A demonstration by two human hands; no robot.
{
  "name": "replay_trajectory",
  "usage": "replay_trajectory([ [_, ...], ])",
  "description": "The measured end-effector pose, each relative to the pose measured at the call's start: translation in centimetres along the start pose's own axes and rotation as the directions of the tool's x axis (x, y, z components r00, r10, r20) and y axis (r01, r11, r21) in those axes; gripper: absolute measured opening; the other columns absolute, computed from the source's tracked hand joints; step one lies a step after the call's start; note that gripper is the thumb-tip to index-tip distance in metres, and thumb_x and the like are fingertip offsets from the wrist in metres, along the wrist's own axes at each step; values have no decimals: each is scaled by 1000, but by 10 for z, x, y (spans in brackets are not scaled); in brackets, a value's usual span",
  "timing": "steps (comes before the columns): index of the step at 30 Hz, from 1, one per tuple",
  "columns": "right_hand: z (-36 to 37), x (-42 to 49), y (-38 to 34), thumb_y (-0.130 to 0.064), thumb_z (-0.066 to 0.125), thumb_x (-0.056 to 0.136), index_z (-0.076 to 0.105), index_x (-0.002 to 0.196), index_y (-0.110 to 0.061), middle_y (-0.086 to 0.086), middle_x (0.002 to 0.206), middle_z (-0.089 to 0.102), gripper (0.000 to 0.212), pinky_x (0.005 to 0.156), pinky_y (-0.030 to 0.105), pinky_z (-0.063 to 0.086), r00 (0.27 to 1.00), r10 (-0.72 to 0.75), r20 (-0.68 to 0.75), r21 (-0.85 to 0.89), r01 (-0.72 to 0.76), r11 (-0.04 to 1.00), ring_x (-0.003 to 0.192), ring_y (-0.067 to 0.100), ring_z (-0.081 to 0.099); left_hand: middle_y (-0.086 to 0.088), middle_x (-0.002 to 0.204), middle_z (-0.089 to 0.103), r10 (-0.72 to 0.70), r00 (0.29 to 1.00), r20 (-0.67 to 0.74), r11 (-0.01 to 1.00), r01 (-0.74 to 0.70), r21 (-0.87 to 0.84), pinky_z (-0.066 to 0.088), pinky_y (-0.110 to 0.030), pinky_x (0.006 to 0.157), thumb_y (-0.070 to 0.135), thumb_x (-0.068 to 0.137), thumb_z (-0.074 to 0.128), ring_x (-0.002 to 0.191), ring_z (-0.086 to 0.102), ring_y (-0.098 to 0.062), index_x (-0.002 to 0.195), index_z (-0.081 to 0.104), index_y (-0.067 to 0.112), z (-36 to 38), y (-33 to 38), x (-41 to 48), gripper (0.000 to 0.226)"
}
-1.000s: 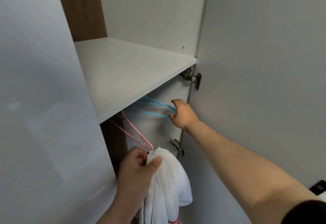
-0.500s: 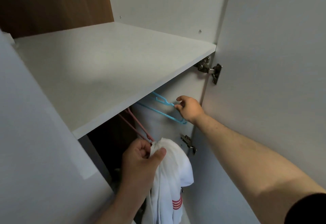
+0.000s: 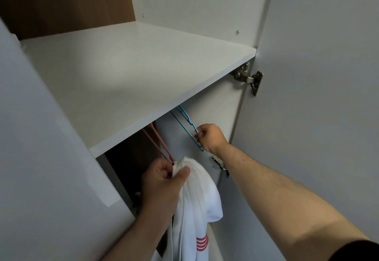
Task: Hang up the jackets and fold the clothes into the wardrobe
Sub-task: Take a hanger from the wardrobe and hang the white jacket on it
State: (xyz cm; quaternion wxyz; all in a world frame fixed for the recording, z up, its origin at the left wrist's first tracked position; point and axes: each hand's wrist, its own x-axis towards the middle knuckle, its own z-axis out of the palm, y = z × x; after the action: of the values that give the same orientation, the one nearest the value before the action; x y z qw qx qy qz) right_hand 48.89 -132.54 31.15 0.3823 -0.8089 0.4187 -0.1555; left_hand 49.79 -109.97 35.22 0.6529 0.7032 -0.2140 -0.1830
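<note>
Two hangers project from below the shelf (image 3: 143,71); their hooks are hidden. The right hand (image 3: 211,137) pinches the blue hanger (image 3: 185,124) under the shelf's front edge. Lower down, the left hand (image 3: 164,180) grips the white garment (image 3: 196,209), bunched at the pink hanger (image 3: 158,145). Risk: bunched fabric slips off, or a tugged hanger unhooks.

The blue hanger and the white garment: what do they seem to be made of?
The blue hanger is probably plastic: smooth, evenly coloured, thin moulded bars with notches. The white garment looks like soft matte fabric: it droops in folds below the left hand.
</note>
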Motion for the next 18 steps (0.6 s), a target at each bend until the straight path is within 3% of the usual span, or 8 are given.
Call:
replay_trajectory([
  [4,-15,-9,-6,-9,53,87,73,80,-10,12,74,71,21,57,27,53,999,-13,-49,-102,8,995,68,29,67,15,44,47,1,1000,-3,1000,-1,-3,35,-11,46,5,76,81,43,41,-1,66,45,13,3,3,0,38],
  [9,-34,-13,-12,-12,53,83,58,61,-16,5,59,57,24,51,24,42,992,-65,-108,-221,40,975,58,24,55,14,47,49,2,1000,-1,1000,-2,2,36,-11,45,8,76,82,46,45,-2,68,48,13,6,6,-1,35],
  [15,-59,-22,-15,-17,55,83,72,77,-8,10,66,66,20,59,36,58,971,-98,-220,-198,54,979,63,27,63,15,46,49,-9,1000,9,1000,9,-3,35,-11,45,10,79,79,45,45,-3,68,48,15,10,7,-6,34],
  [18,-65,-35,-8,-16,55,80,70,73,-6,11,64,65,19,58,39,57,957,-83,-278,-162,38,986,64,28,63,13,47,50,-14,1000,17,1000,14,-10,37,-17,49,10,80,79,48,45,-4,69,49,14,11,7,-9,32],
])
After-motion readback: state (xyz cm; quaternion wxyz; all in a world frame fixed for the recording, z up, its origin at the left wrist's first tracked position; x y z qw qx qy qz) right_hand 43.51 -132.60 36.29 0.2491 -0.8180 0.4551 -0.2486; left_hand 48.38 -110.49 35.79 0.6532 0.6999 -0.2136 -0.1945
